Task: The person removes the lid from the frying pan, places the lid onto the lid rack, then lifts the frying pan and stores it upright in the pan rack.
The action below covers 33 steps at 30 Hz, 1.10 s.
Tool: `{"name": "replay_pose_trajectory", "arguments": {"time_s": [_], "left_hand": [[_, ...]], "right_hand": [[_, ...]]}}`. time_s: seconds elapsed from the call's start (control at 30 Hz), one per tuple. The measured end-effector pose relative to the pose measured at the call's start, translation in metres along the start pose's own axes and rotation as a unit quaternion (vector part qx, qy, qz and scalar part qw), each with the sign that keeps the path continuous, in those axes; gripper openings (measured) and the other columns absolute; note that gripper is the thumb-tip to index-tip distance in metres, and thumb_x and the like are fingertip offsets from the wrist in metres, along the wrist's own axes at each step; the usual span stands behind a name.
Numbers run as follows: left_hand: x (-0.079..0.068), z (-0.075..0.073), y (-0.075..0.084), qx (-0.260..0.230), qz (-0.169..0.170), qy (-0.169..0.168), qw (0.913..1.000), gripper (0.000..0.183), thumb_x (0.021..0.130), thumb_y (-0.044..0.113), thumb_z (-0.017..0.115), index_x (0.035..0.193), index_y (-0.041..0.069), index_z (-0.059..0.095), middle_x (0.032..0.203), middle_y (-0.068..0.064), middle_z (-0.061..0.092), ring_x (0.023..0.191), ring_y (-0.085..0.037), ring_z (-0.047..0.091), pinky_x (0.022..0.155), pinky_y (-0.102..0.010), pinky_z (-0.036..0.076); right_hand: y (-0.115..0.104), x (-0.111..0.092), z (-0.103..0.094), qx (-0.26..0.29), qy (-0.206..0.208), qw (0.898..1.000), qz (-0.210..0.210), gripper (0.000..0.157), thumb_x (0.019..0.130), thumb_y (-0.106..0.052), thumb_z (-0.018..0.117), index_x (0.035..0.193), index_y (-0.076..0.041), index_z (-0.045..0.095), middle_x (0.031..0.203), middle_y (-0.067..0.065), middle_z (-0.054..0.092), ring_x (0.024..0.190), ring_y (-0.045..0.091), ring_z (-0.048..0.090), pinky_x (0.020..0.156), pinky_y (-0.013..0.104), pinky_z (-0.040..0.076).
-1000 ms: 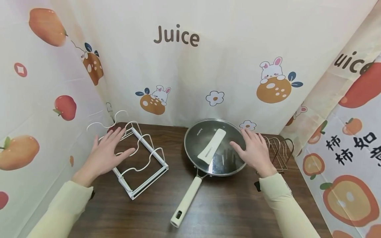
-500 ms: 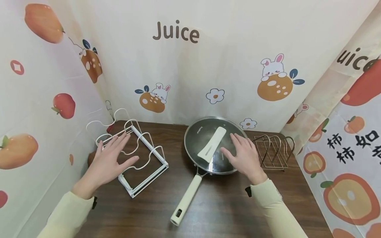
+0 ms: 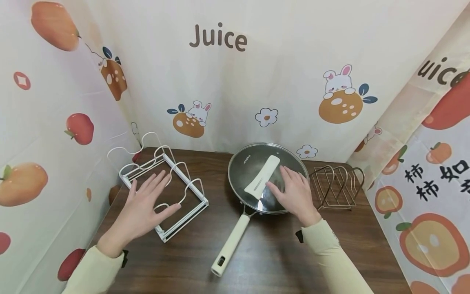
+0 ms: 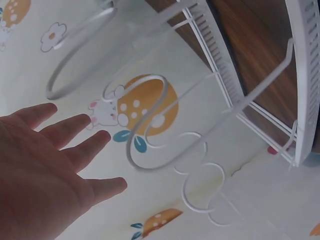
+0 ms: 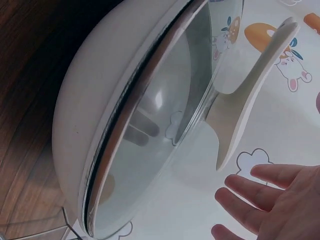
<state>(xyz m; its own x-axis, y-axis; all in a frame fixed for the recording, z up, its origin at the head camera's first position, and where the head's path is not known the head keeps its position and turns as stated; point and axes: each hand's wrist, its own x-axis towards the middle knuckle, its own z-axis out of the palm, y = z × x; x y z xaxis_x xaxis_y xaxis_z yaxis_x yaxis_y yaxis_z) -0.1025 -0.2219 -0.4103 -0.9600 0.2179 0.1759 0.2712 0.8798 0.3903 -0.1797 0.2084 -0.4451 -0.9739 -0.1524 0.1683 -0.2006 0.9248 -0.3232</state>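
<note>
A pan (image 5: 85, 110) with a long cream handle (image 3: 231, 245) stands mid-table under a glass lid (image 3: 242, 169). The lid's handle (image 3: 262, 177) is a broad cream bar, seen from the side in the right wrist view. Over the lid's right part, my right hand (image 3: 295, 194) hovers with fingers extended; the right wrist view shows its fingertips apart from the lid handle. At the left is a white rack (image 3: 185, 218) with wavy wire dividers. My left hand (image 3: 145, 210) is spread in front of it and hides part of it. Neither hand holds anything.
A bronze wire rack (image 3: 335, 188) stands right of the pan. Printed curtains (image 3: 227, 81) enclose the brown table (image 3: 271, 261) at the back and both sides. A dark red object (image 3: 71, 263) lies by the left sleeve, partly hidden.
My right hand has moved left from the bronze rack's side to over the lid, near its handle. My left hand has shifted right and slightly toward me. Pan and racks stay in place.
</note>
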Motion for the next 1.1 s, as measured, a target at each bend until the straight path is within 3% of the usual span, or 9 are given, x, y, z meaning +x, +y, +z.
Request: {"name": "replay_pose_trajectory", "arguments": {"time_s": [0.43,0.63,0.9,1.1], "left_hand": [[0.006,0.011,0.016,0.007,0.05,0.003,0.9987,0.095,0.086,0.058,0.076,0.161,0.015,0.037,0.168,-0.015,0.034,0.154,-0.043,0.031,0.124,-0.072,0.012],[0.007,0.019,0.03,-0.002,0.093,-0.001,0.9956,0.095,0.085,0.056,0.078,0.159,0.01,0.039,0.168,-0.013,0.035,0.156,-0.039,0.031,0.127,-0.061,0.021],[0.006,0.028,0.042,-0.017,0.103,-0.024,0.9942,0.099,0.084,0.058,0.078,0.161,0.013,0.035,0.17,-0.01,0.032,0.157,-0.036,0.031,0.13,-0.048,0.023],[0.006,0.04,0.049,-0.021,0.132,-0.028,0.9907,0.099,0.084,0.058,0.079,0.16,0.012,0.037,0.168,-0.012,0.035,0.155,-0.037,0.033,0.126,-0.052,0.03]], "right_hand": [[-0.007,0.005,0.005,0.007,-0.006,1.0,-0.002,0.086,0.098,-0.064,0.055,0.157,-0.003,0.04,0.16,0.019,0.046,0.148,0.039,0.042,0.125,0.058,0.025],[-0.013,0.008,0.011,0.017,-0.014,1.0,0.003,0.088,0.097,-0.064,0.056,0.157,-0.002,0.039,0.16,0.02,0.045,0.149,0.04,0.041,0.126,0.059,0.025],[-0.018,0.011,0.019,0.014,-0.007,1.0,0.014,0.095,0.095,-0.066,0.057,0.159,0.001,0.034,0.162,0.021,0.042,0.147,0.042,0.043,0.125,0.059,0.028],[-0.021,0.013,0.022,0.03,-0.001,0.999,0.026,0.101,0.094,-0.064,0.061,0.161,0.003,0.026,0.165,0.021,0.036,0.149,0.042,0.04,0.126,0.058,0.028]]}}
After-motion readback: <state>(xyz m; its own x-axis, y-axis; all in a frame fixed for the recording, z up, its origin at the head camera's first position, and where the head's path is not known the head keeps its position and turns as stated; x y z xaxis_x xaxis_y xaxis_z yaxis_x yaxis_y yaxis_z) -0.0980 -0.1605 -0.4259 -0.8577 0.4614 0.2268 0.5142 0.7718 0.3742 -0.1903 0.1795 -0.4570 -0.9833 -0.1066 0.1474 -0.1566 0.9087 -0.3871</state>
